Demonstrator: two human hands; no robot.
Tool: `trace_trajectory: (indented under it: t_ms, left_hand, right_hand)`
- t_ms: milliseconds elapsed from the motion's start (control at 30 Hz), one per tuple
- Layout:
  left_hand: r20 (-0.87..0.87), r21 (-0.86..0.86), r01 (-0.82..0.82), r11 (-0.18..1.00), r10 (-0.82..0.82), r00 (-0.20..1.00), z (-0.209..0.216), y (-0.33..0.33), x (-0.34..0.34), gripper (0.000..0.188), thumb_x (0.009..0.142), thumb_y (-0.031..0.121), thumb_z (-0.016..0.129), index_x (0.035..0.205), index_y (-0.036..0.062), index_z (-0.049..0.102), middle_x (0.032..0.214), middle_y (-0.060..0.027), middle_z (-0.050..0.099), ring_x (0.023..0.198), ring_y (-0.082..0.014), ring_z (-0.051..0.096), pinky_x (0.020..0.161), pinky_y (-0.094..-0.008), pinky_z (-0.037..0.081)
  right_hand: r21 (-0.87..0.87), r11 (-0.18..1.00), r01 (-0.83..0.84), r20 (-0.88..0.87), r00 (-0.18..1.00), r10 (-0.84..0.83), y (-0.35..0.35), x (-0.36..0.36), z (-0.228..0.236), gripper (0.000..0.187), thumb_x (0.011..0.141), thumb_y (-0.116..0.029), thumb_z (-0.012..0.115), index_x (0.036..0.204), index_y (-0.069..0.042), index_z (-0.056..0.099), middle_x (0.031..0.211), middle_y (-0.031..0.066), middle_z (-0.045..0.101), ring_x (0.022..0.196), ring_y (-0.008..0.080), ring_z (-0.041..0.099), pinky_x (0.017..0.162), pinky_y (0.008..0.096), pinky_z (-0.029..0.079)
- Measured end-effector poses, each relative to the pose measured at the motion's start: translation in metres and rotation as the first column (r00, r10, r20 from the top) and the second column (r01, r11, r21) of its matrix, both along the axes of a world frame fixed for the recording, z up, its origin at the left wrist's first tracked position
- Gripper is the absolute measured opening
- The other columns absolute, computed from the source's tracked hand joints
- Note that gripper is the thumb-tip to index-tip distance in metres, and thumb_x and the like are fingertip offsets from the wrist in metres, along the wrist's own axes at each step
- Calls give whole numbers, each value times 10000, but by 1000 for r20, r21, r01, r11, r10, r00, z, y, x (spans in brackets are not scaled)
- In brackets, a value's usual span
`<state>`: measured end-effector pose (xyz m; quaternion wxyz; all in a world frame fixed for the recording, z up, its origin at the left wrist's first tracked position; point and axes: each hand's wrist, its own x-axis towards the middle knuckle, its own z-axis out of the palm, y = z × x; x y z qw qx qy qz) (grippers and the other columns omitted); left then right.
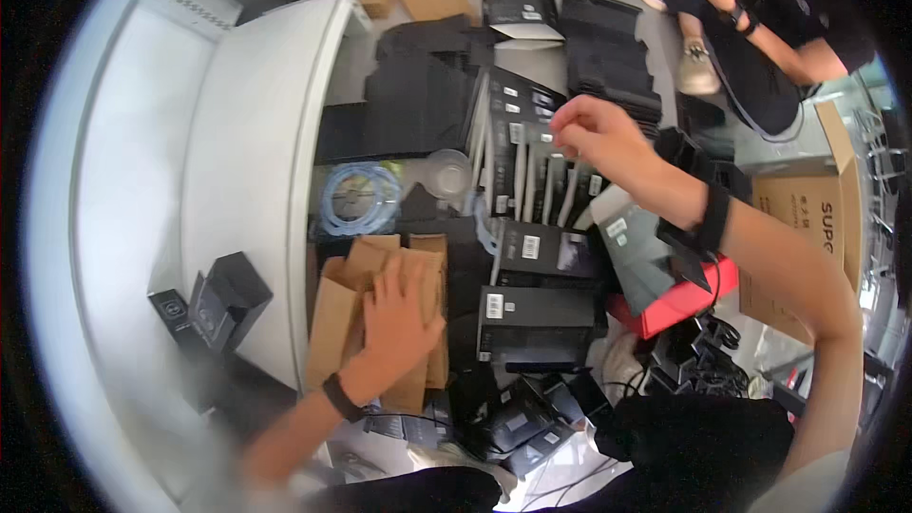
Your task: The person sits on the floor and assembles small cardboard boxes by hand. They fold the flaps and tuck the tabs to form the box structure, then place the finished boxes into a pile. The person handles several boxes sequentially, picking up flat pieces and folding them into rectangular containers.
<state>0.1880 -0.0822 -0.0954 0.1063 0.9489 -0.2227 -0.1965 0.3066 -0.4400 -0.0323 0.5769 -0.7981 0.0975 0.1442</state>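
My left hand [399,321] lies with its fingers spread on a folded brown cardboard box [331,323], pressing against its flaps. Above a row of flat black boxes [527,171] standing on edge, my right hand [608,141] is raised with its fingers curled in toward the thumb. Nothing shows between those fingers. Just below that row are a black box with a white label [541,252] and another wide black box [537,318]. A grey-green box flap [632,247] rests over a red box [655,312] under my right forearm.
A white cabinet [252,152] runs along the left. Coiled blue cable [359,199] and a clear round tub [446,173] lie mid-left. Black cables [698,366] tangle at lower right, near an open carton [793,218]. A person [750,19] is at upper right.
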Motion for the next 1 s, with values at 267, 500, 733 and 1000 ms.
trace_trajectory:
  t_ms: [267,500,733,1000]
  left_hand:
    - [-21,-30,56,998,-57,998,11,11,15,855,845,194,752,1567,34,322,1573,-276,303,1407,-496,377,1125,-573,398]
    - [-5,-68,175,982,-175,984,-1,13,25,849,817,206,761,1549,63,354,1545,-258,353,1372,-492,417,1057,-581,440]
    - [-107,-57,230,972,-235,966,4,4,41,844,832,201,762,1555,68,346,1524,-261,356,1391,-493,400,1143,-554,393]
    - [-17,-81,282,956,-284,959,1,18,29,821,859,183,743,1563,55,342,1527,-265,355,1391,-494,403,1160,-546,383]
  right_hand:
    - [-45,935,353,48,935,-351,-61,-154,171,140,951,-55,567,1077,-28,621,938,25,654,893,104,613,797,235,457]
    - [-324,734,596,32,783,-622,-37,-260,237,192,949,-111,587,1102,2,613,936,73,645,922,155,604,853,289,456]
    - [-817,576,-31,-293,883,-367,-31,-378,197,411,932,-277,723,1201,24,643,1072,214,679,1055,406,646,923,485,498]
    - [-332,898,-287,-837,529,-141,-55,-437,125,540,969,-494,678,1165,10,676,799,168,748,800,373,747,759,478,588]
